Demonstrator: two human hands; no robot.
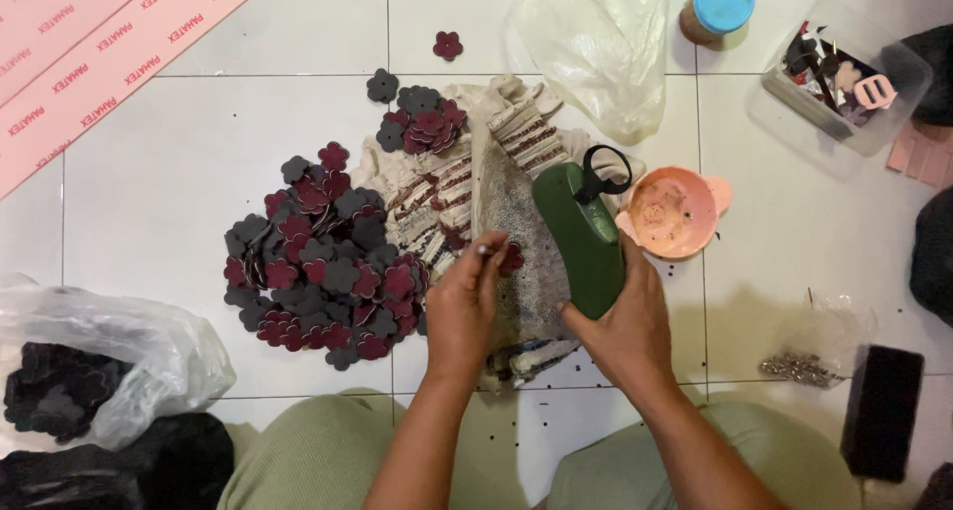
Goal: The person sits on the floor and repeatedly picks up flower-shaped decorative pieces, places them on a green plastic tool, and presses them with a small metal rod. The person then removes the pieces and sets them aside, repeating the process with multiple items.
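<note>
My right hand (623, 323) grips a dark green tool (581, 237) with a black loop handle at its top, held over a striped cloth (467, 187) on the white tiled floor. My left hand (464, 306) pinches a small metal piece between thumb and fingers, just above a dark red flower-shaped cutout (510, 260) on the cloth. A large heap of grey and dark red flower cutouts (318, 267) lies left of my left hand. A smaller cluster of flower cutouts (422, 118) sits at the cloth's far end.
A pink bowl (673, 212) stands right of the tool. A clear plastic bag (596, 33), blue-lidded jar (717, 8) and clear box of tools (844, 88) lie beyond. A bag of black cutouts (89, 366) sits left; metal pieces (799, 368) and a black block (882, 411) right.
</note>
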